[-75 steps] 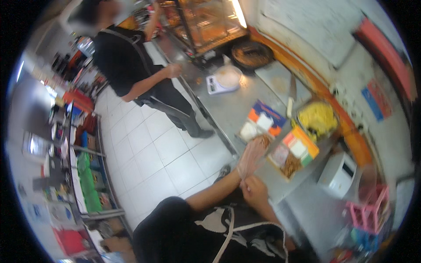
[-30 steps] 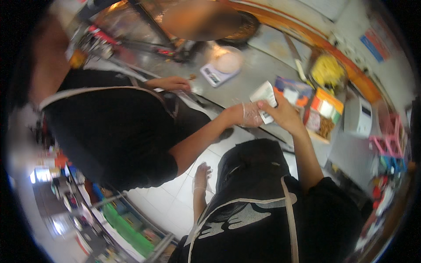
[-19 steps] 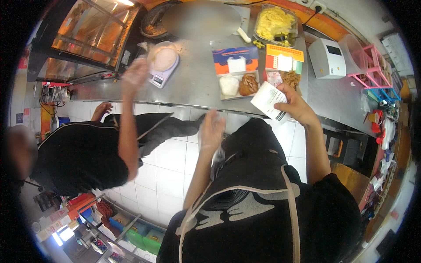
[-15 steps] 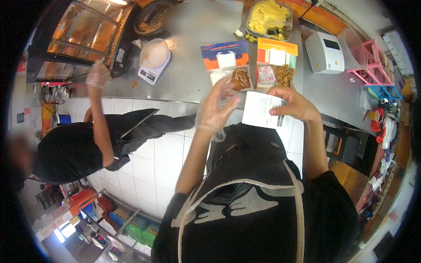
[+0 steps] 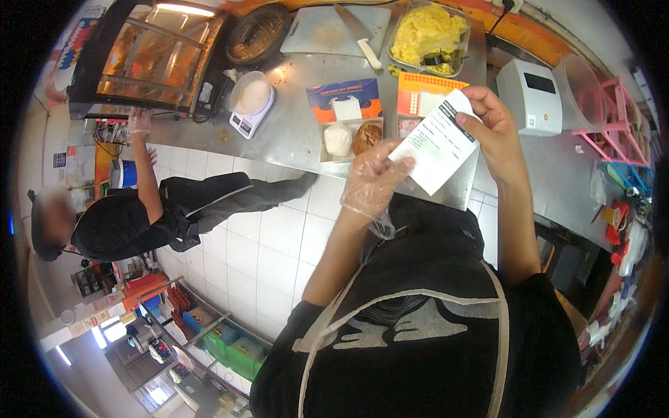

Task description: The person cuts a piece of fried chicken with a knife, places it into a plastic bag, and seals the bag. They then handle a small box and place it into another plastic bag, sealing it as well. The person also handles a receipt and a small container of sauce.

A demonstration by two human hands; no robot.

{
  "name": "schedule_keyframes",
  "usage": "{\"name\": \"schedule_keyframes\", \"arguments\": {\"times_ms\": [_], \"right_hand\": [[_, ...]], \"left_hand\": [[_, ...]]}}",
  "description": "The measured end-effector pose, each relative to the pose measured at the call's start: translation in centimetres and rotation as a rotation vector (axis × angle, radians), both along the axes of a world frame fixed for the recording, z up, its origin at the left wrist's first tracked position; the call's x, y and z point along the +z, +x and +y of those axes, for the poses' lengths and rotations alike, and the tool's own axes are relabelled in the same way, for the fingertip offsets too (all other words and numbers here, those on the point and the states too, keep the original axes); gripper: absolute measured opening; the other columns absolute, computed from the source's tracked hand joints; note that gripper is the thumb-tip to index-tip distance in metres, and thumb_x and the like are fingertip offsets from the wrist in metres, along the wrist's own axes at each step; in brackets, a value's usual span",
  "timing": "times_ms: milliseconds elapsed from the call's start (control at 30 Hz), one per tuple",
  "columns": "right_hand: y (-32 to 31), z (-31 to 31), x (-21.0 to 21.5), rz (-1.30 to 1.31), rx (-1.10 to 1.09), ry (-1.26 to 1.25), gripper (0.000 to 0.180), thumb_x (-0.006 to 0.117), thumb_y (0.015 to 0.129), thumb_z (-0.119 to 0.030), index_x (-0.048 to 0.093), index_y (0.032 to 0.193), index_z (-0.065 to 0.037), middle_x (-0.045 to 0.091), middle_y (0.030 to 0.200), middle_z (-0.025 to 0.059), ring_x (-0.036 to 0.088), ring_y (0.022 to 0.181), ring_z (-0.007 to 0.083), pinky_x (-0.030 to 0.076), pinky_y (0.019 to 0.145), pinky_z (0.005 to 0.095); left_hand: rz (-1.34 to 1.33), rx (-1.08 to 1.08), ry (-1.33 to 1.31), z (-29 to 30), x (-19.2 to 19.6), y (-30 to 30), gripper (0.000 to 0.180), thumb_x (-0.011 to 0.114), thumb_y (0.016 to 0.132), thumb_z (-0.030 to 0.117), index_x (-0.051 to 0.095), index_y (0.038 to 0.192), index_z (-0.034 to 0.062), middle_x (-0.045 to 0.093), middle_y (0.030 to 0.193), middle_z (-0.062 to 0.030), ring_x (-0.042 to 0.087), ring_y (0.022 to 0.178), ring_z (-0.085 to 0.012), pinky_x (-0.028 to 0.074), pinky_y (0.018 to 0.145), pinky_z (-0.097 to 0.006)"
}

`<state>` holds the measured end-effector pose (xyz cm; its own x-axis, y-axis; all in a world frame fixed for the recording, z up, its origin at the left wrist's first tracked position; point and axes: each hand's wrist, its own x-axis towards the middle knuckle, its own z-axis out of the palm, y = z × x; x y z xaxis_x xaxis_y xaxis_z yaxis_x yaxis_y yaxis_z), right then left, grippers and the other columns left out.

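A white printed receipt is held tilted above the counter's front edge, its printed face showing. My right hand, bare, pinches its upper right edge between thumb and fingers. At the lower left edge my left hand, in a clear plastic glove, has thumb and fingers closed on the paper. Beyond my left hand stands an open food box with a blue and orange lid, holding a white rice ball and a browned piece of food. A second box with an orange lid is partly hidden behind the receipt.
On the steel counter are a kitchen scale with a bowl, a cutting board, a knife, a tray of yellow food and a white printer-like machine. To the left a co-worker reaches toward a glass-fronted warmer.
The receipt has been raised and turned to the upper right. My left hand, apart from it before, now grips its edge. The co-worker's raised arm has come lower.
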<state>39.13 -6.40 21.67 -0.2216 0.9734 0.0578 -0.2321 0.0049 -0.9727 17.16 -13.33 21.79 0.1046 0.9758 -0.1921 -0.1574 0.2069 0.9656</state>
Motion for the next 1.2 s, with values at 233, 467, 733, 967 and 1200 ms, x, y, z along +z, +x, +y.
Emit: {"name": "schedule_keyframes", "arguments": {"times_ms": [233, 467, 733, 967, 1200], "right_hand": [[-5.7, 0.7, -5.9, -0.339, -0.048, -0.026, 0.034, 0.07, 0.09, -0.015, 0.064, 0.122, -0.004, 0.069, 0.113, 0.0109, 0.067, 0.098, 0.0235, 0.052, 0.091, 0.0352], [-15.5, -3.1, -12.6, -0.073, 0.209, 0.283, 0.04, 0.071, 0.088, -0.016, 0.061, 0.125, -0.006, 0.064, 0.12, 0.0152, 0.06, 0.113, 0.0293, 0.048, 0.099, 0.042], [-20.7, -3.1, -17.6, -0.52, 0.168, 0.231, 0.036, 0.071, 0.086, -0.019, 0.062, 0.119, -0.008, 0.066, 0.113, 0.0156, 0.06, 0.112, 0.0311, 0.048, 0.097, 0.0436], [-19.5, -6.2, -21.1, -0.974, 0.148, 0.124, 0.032, 0.072, 0.084, -0.022, 0.064, 0.113, -0.009, 0.067, 0.106, 0.0158, 0.06, 0.11, 0.0327, 0.049, 0.095, 0.0451], [-14.8, -9.2, -21.6, -1.239, 0.285, 0.081, 0.029, 0.072, 0.081, -0.025, 0.066, 0.105, -0.012, 0.069, 0.098, 0.0158, 0.059, 0.107, 0.0342, 0.049, 0.094, 0.0466]], "left_hand": [[-0.048, 0.142, 0.097, -0.6, 2.4, -0.5, 0.037, 0.066, 0.094, 0.009, 0.059, 0.129, -0.0029, 0.069, 0.11, -0.0071, 0.063, 0.089, -0.0094, 0.051, 0.078, -0.025], [-0.067, 0.213, 0.132, -0.7, 4.2, -2.6, 0.04, 0.068, 0.093, 0.01, 0.059, 0.128, -0.0056, 0.067, 0.115, -0.01, 0.062, 0.097, -0.0126, 0.05, 0.083, -0.027], [-0.122, 0.284, 0.096, -1.4, 4.5, -7.5, 0.042, 0.066, 0.093, 0.006, 0.055, 0.133, -0.0053, 0.066, 0.116, -0.0101, 0.062, 0.099, -0.0134, 0.05, 0.086, -0.028], [-0.179, 0.27, 0.15, -1.0, 3.7, -10.8, 0.04, 0.064, 0.094, 0.004, 0.054, 0.132, -0.0052, 0.065, 0.119, -0.0103, 0.062, 0.101, -0.0143, 0.051, 0.087, -0.028], [-0.129, 0.142, 0.11, 0.2, 1.9, -12.0, 0.043, 0.063, 0.096, 0.008, 0.053, 0.136, -0.0044, 0.063, 0.124, -0.0122, 0.065, 0.097, -0.0135, 0.055, 0.079, -0.027]]}}
